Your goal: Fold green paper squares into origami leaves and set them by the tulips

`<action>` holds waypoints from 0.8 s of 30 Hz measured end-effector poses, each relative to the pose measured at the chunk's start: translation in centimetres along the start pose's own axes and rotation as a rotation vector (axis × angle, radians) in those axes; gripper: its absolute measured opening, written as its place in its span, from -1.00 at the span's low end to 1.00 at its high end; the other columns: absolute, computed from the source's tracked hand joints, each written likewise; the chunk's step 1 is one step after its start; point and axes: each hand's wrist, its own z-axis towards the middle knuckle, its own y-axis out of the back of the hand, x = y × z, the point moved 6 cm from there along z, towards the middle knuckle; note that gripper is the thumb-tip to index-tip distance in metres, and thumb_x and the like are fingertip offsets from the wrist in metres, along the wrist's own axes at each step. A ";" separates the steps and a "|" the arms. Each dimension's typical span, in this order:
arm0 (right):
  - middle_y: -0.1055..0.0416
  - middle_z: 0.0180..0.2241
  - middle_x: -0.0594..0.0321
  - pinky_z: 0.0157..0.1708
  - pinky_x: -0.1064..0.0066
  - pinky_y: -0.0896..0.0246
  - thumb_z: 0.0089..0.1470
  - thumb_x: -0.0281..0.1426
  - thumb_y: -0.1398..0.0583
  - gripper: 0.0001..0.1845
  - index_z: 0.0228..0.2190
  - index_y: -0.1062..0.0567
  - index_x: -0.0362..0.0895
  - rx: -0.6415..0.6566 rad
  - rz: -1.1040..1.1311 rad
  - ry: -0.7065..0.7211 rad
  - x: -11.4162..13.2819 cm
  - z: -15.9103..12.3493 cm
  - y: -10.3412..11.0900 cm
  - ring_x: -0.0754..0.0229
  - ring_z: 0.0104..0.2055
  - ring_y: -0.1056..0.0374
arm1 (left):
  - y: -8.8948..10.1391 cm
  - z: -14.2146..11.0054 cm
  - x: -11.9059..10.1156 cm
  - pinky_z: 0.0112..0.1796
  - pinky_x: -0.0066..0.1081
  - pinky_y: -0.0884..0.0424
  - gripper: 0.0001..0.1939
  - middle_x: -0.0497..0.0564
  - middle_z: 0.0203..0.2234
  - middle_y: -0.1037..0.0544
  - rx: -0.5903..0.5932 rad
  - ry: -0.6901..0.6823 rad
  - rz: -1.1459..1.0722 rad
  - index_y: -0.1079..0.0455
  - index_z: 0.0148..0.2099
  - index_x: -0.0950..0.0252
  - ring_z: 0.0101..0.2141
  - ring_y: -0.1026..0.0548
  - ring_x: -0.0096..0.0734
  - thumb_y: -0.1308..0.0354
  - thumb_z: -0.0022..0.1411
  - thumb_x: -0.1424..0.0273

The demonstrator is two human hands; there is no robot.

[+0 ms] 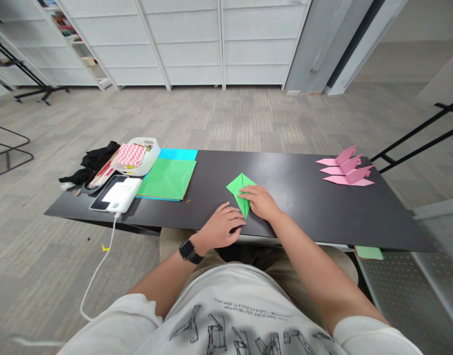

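Note:
A green folded paper (242, 182) in a kite shape lies flat on the dark table, its long point toward me and a crease down the middle. My right hand (261, 202) rests over its right side, fingers laid flat on the paper. Beside its lower left edge is my left hand (222, 226), wearing a watch at the wrist. Its fingers are apart and bent a little, the fingertips near the bottom point; whether they touch the paper I cannot tell. Neither hand grips anything.
Left of the hands lies a stack of green and blue paper sheets (169, 178). Beyond it stand a white basket (152, 160) and a white power bank (126, 195) with a cable. Several pink folded paper birds (348, 176) sit at the table's right end.

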 end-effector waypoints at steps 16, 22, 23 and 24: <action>-0.44 0.33 0.26 0.39 -0.05 -0.16 0.22 -0.66 -0.07 -0.26 0.33 -0.46 0.06 0.047 -0.030 -0.035 0.3 -0.2 0.1 0.01 0.41 -0.28 | 3.4 5.9 12.8 0.18 -0.11 -0.46 -0.68 0.18 0.00 -0.59 -0.115 0.459 0.164 -0.56 0.13 0.30 0.04 -0.55 -0.09 -0.20 0.40 0.34; -0.44 0.32 0.17 0.38 -0.12 -0.20 0.22 -0.64 -0.09 -0.30 0.28 -0.51 0.06 0.028 -0.035 -0.039 0.3 -0.2 0.1 -0.03 0.40 -0.30 | 2.5 7.3 13.7 0.18 -0.13 -0.45 -0.79 0.13 -0.05 -0.61 -0.093 0.446 0.125 -0.63 -0.04 0.24 -0.01 -0.56 -0.16 -0.25 0.37 0.32; -0.45 0.32 0.16 0.37 -0.13 -0.20 0.21 -0.65 -0.10 -0.31 0.27 -0.53 0.05 0.020 -0.034 -0.035 0.3 -0.2 0.1 -0.04 0.40 -0.31 | 2.4 7.4 13.7 0.17 -0.13 -0.46 -0.81 0.13 -0.07 -0.61 -0.097 0.437 0.102 -0.63 -0.06 0.25 -0.01 -0.57 -0.17 -0.25 0.36 0.32; -0.45 0.31 0.15 0.37 -0.14 -0.21 0.20 -0.65 -0.11 -0.32 0.25 -0.55 0.05 0.013 -0.031 -0.031 0.3 -0.2 0.1 -0.04 0.39 -0.31 | 2.4 7.5 13.7 0.15 -0.13 -0.47 -0.83 0.12 -0.09 -0.62 -0.102 0.430 0.073 -0.61 -0.07 0.25 -0.03 -0.57 -0.17 -0.26 0.36 0.33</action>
